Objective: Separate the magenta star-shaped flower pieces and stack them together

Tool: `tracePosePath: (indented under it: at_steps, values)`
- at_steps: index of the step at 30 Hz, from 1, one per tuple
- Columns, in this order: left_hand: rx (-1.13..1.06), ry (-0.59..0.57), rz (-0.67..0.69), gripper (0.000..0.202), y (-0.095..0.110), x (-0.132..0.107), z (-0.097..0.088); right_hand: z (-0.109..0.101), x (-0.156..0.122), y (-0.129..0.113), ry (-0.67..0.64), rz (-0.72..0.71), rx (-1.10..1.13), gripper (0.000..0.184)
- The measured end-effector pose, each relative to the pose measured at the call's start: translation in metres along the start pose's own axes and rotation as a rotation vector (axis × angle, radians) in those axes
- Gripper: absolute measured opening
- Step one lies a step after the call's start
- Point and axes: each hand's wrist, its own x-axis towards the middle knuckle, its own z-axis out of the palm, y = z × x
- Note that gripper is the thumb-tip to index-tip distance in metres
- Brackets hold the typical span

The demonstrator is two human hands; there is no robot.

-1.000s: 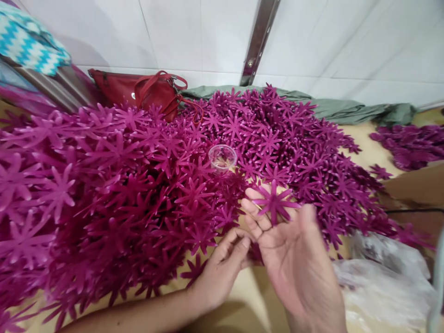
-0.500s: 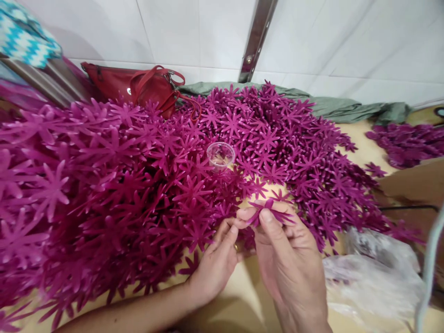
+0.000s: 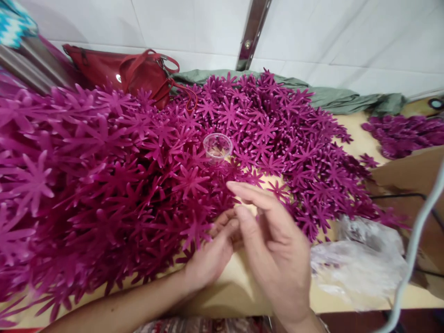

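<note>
My left hand [image 3: 210, 259] is low in the middle, in front of the purple pile. Its thumb lies against curled fingers, and whatever they may hold is hidden. Close beside it on the right, my right hand [image 3: 275, 249] is raised with thumb and forefinger apart and nothing seen between them. Purple flower-shaped pieces with narrow petals [image 3: 189, 180] are heaped behind both hands; some lie next to my left fingertips. A small clear round tub [image 3: 217, 155] sits amid the heap, holding small pale bits too small to name.
A red handbag [image 3: 104, 69] and a green cloth [image 3: 343, 99] lie along the white wall. At right are crumpled clear plastic bags [image 3: 360, 268], a cardboard box [image 3: 409, 175], a pale cable [image 3: 416, 240] and another purple pile [image 3: 409, 136]. Yellowish tabletop [image 3: 222, 296] shows near the front.
The purple flower piece pinched in my right hand is no longer seen there, and that hand's fingers have parted. It has shifted left. The whole view has moved slightly.
</note>
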Motion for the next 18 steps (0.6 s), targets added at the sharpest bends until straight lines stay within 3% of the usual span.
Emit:
tracePosePath:
  at_steps: [4, 9, 14, 18]
  values:
    - [-0.179, -0.030, -0.147, 0.024, 0.012, 0.002, -0.002, -0.030, -0.018, 0.019, 0.188, -0.037, -0.230, 0.026]
    - [-0.223, -0.022, -0.157, 0.022, 0.018, 0.004, 0.000, -0.032, -0.044, 0.047, 0.160, -0.045, -0.491, 0.023]
    - [-0.175, -0.024, -0.104, 0.029, 0.013, 0.004, 0.002, -0.019, -0.046, 0.060, 0.160, 0.076, -0.354, 0.012]
    - [-0.074, -0.012, -0.068, 0.033, 0.008, 0.004, 0.002, -0.022, -0.040, 0.062, 0.187, 0.196, -0.152, 0.003]
